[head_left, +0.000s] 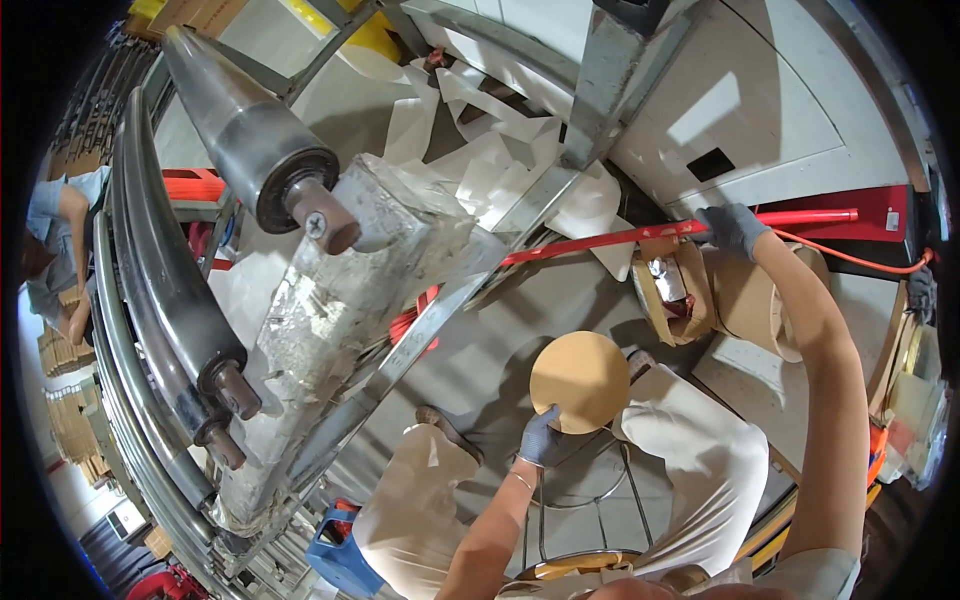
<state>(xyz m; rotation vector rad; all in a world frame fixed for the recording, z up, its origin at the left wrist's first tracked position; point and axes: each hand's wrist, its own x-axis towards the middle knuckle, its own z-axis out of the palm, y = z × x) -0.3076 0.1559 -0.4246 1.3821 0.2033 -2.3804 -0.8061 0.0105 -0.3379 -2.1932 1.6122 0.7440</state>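
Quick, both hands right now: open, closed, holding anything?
Left hand: closed in a grip on the edge of the round brown disc.
Right hand: closed in a grip around the red bar.

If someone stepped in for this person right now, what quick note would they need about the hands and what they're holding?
Left hand: gloved, gripping the edge of a round brown cardboard disc, held above the knees.
Right hand: gloved, stretched out and closed around a long red rod that runs toward the machine frame.
Nearby: an open cardboard box sits below the rod; steel rollers on the left; a wire stool frame underfoot.
Done or left: cannot tell; the disc is not yet set down anywhere.
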